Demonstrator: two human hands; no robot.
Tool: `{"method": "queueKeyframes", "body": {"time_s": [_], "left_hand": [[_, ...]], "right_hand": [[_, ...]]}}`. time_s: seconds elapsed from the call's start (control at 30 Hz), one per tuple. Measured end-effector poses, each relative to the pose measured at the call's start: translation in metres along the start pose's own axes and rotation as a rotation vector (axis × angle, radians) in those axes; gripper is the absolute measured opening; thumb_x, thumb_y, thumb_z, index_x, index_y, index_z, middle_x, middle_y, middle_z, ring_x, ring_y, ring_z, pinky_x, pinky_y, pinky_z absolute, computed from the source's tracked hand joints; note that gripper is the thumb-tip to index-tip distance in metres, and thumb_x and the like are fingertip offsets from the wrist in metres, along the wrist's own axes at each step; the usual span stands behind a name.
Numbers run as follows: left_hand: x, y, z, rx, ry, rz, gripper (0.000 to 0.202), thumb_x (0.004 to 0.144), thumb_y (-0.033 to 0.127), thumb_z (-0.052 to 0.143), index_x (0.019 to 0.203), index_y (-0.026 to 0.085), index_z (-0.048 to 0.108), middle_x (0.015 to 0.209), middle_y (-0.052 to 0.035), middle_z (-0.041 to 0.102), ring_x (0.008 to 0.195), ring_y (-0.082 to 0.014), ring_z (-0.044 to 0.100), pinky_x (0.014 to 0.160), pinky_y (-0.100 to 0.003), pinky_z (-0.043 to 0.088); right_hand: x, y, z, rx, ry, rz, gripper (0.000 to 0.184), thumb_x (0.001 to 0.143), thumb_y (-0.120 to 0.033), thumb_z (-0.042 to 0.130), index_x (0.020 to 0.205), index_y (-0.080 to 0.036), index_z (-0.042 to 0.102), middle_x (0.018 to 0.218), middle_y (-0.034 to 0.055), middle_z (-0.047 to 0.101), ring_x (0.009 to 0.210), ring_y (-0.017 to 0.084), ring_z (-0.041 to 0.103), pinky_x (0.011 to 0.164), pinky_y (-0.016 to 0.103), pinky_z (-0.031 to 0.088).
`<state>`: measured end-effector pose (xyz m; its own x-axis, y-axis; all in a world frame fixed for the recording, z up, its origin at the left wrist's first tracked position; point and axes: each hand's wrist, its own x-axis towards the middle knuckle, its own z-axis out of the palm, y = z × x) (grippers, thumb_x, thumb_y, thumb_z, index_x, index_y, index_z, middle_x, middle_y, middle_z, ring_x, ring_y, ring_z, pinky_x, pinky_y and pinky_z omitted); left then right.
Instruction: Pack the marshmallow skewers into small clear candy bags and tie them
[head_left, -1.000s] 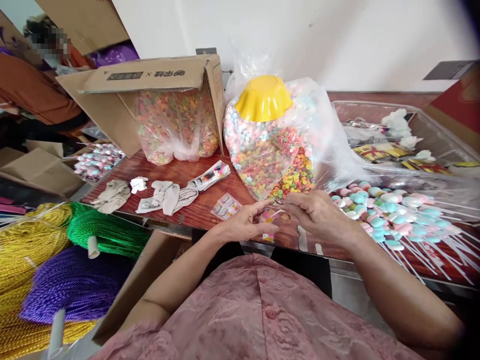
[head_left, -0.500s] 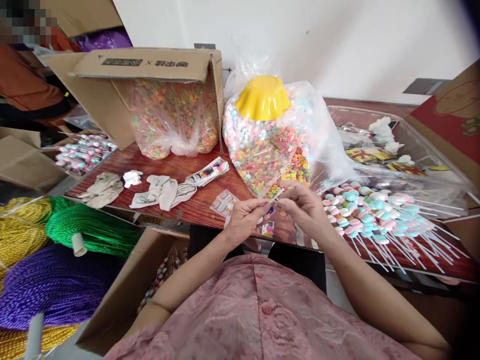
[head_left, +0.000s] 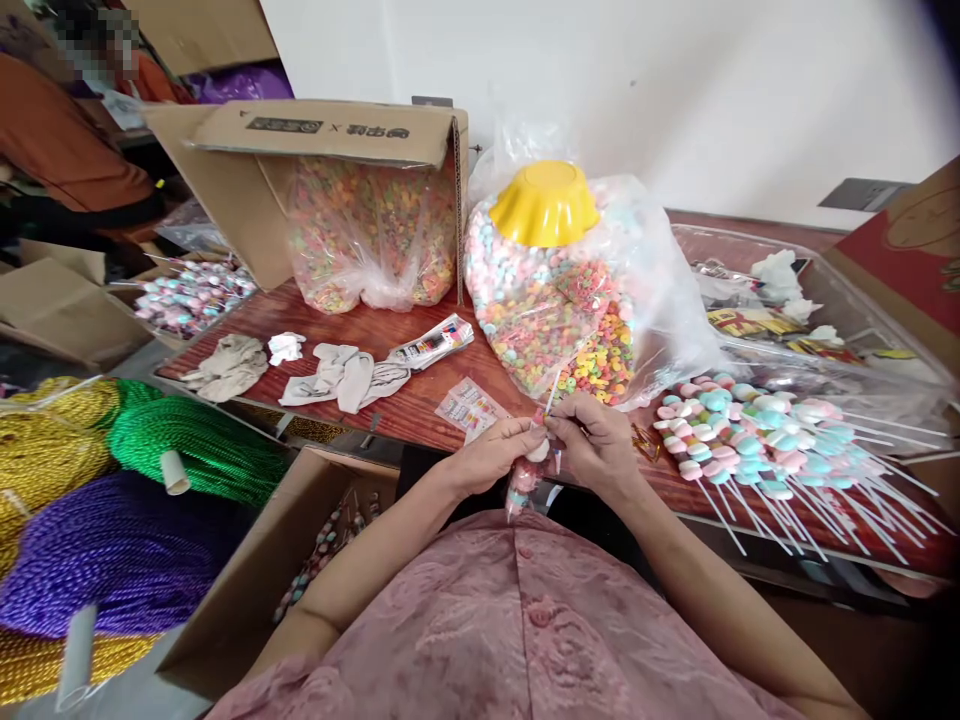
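Note:
Both my hands meet at the table's near edge around one candy skewer, a white stick with pink and white sweets that hangs down toward my chest in a clear wrapper. My left hand is closed, pinching the skewer near its top. My right hand is closed on the stick just beside it, the stick's tip pointing up at a clear bag of coloured cereal rings. A pile of finished pastel candy skewers lies right of my right hand.
A yellow bowl sits upside down on the bag. A tipped cardboard box holds another candy bag. Rags and sticker packets lie on the wooden table. Green, purple and gold cord spools stand left. Another person in orange is at the far left.
My hands have pulled back from the bag toward my body, and the wrapped skewer now hangs below the table edge between them. The view has shifted slightly.

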<state>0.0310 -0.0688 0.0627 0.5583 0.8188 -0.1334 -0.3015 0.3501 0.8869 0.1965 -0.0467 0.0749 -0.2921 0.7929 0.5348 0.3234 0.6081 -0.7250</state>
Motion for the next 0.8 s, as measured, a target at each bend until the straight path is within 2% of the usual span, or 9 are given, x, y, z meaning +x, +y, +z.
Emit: {"method": "queueKeyframes", "body": {"time_s": [0.13, 0.23, 0.3, 0.37, 0.43, 0.57, 0.63, 0.73, 0.8], "left_hand": [[0.006, 0.009, 0.000, 0.055, -0.026, -0.062, 0.050, 0.071, 0.061, 0.072, 0.073, 0.016, 0.050, 0.051, 0.0074, 0.050, 0.034, -0.0036, 0.040, 0.035, -0.016, 0.032], [0.014, 0.006, -0.004, 0.051, -0.035, -0.115, 0.046, 0.072, 0.056, 0.071, 0.068, 0.015, 0.051, 0.056, 0.0030, 0.057, 0.039, -0.0044, 0.045, 0.038, -0.016, 0.034], [0.020, 0.000, -0.008, 0.050, -0.086, -0.162, 0.043, 0.073, 0.054, 0.069, 0.064, 0.014, 0.053, 0.059, -0.0015, 0.062, 0.045, -0.0074, 0.053, 0.041, -0.017, 0.038], [0.025, -0.005, -0.012, 0.087, -0.184, -0.249, 0.042, 0.073, 0.052, 0.068, 0.062, 0.014, 0.054, 0.056, -0.0028, 0.061, 0.044, -0.0087, 0.054, 0.040, -0.017, 0.036], [0.031, -0.007, -0.013, 0.155, -0.315, -0.365, 0.044, 0.072, 0.054, 0.067, 0.061, 0.013, 0.055, 0.053, -0.0019, 0.059, 0.039, -0.0076, 0.048, 0.036, -0.018, 0.031], [0.040, 0.001, -0.007, 0.427, -0.496, -0.506, 0.046, 0.082, 0.059, 0.055, 0.070, 0.015, 0.055, 0.059, 0.0002, 0.056, 0.042, -0.0073, 0.046, 0.039, -0.018, 0.032], [0.040, 0.005, -0.001, 0.786, -0.436, -0.352, 0.037, 0.091, 0.050, 0.046, 0.082, 0.016, 0.059, 0.070, -0.0018, 0.061, 0.053, -0.0099, 0.052, 0.049, -0.021, 0.042], [0.036, 0.000, 0.007, 1.411, -0.226, 0.124, 0.028, 0.096, 0.029, 0.038, 0.094, 0.016, 0.063, 0.088, -0.0080, 0.066, 0.080, -0.0175, 0.060, 0.075, -0.031, 0.048], [0.032, -0.009, 0.008, 1.662, -0.172, 0.369, 0.026, 0.094, 0.021, 0.039, 0.093, 0.015, 0.065, 0.090, -0.0099, 0.067, 0.085, -0.0210, 0.061, 0.079, -0.035, 0.047]], "right_hand": [[0.004, 0.006, 0.002, -0.040, 0.063, 0.036, 0.017, 0.089, -0.024, 0.054, 0.073, -0.020, 0.058, 0.063, -0.0018, 0.055, 0.056, 0.011, 0.049, 0.056, 0.024, 0.040], [0.001, 0.016, -0.014, -0.314, 0.087, -0.167, 0.016, 0.090, -0.025, 0.051, 0.087, -0.022, 0.066, 0.084, 0.0054, 0.066, 0.078, 0.017, 0.060, 0.072, 0.031, 0.045], [-0.006, 0.021, -0.029, -0.533, -0.080, -0.380, 0.023, 0.091, -0.025, 0.049, 0.105, -0.028, 0.068, 0.108, 0.0073, 0.069, 0.104, 0.022, 0.059, 0.089, 0.039, 0.041], [-0.016, 0.024, -0.042, -0.633, -0.271, -0.519, 0.033, 0.094, -0.022, 0.044, 0.120, -0.032, 0.063, 0.117, 0.0051, 0.068, 0.120, 0.023, 0.053, 0.097, 0.043, 0.033], [-0.027, 0.026, -0.048, -0.639, -0.344, -0.584, 0.036, 0.096, -0.017, 0.038, 0.122, -0.027, 0.061, 0.105, 0.0042, 0.070, 0.115, 0.021, 0.054, 0.097, 0.043, 0.030], [-0.044, 0.033, -0.046, -0.637, -0.324, -0.498, 0.027, 0.093, -0.013, 0.040, 0.090, -0.020, 0.066, 0.070, 0.0010, 0.063, 0.077, 0.015, 0.052, 0.087, 0.041, 0.031], [-0.050, 0.036, -0.041, -0.616, -0.309, -0.309, 0.027, 0.092, -0.014, 0.040, 0.079, -0.018, 0.064, 0.067, 0.0018, 0.061, 0.070, 0.015, 0.049, 0.079, 0.039, 0.032], [-0.056, 0.039, -0.030, -0.380, -0.298, 0.098, 0.029, 0.092, -0.020, 0.042, 0.068, -0.017, 0.059, 0.065, 0.0026, 0.060, 0.065, 0.014, 0.048, 0.066, 0.031, 0.033], [-0.059, 0.040, -0.025, -0.116, -0.336, 0.355, 0.031, 0.092, -0.023, 0.042, 0.065, -0.017, 0.056, 0.062, 0.0002, 0.058, 0.060, 0.012, 0.047, 0.059, 0.026, 0.034]]}}
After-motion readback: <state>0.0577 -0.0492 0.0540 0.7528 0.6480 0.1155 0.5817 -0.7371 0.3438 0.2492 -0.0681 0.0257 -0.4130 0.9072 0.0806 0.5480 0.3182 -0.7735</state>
